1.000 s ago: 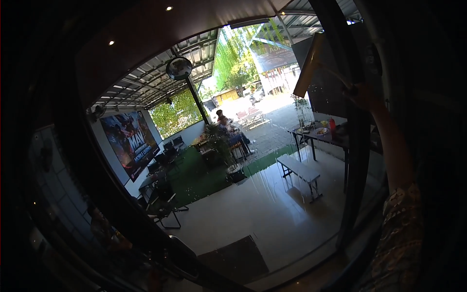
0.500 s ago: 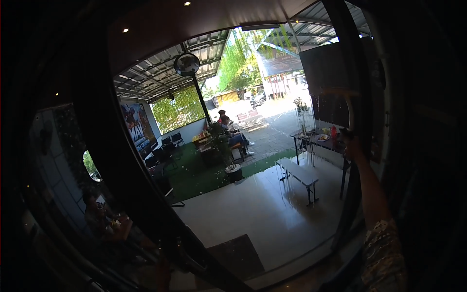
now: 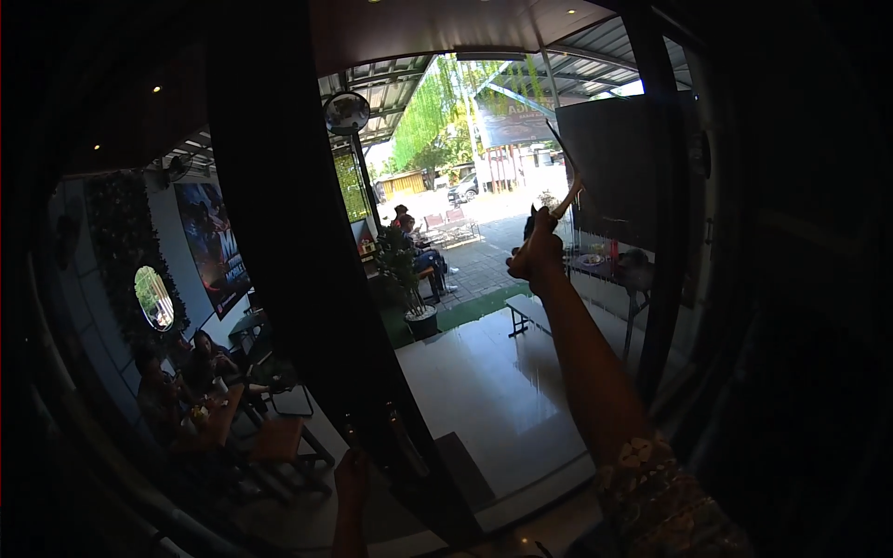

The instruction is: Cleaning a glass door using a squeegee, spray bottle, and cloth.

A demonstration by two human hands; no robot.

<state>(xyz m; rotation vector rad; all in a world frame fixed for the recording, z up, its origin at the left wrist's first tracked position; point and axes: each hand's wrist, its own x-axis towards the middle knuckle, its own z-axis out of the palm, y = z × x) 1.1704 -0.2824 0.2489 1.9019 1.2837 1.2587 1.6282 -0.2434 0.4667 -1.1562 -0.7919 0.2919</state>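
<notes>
My right hand is raised toward a glass door pane, its fingers closed round the handle of a squeegee. The squeegee's dark blade stands steeply tilted at the pane's upper right part. Wet streaks run down the glass below it. Low in the middle, my left hand is dim; it looks closed on the lower part of a vertical door handle, beside the thick dark door frame. Its separate fingers are hard to make out.
Through the glass stand a white bench, a table with a plate and red bottle, and a potted plant. People sit at a wooden table on the left, with a stool near them. A dark mat lies by the door.
My right hand has swept the squeegee left and up across the pane, and its blade has turned from level to steep. The view has swung right. My left hand shows more clearly now.
</notes>
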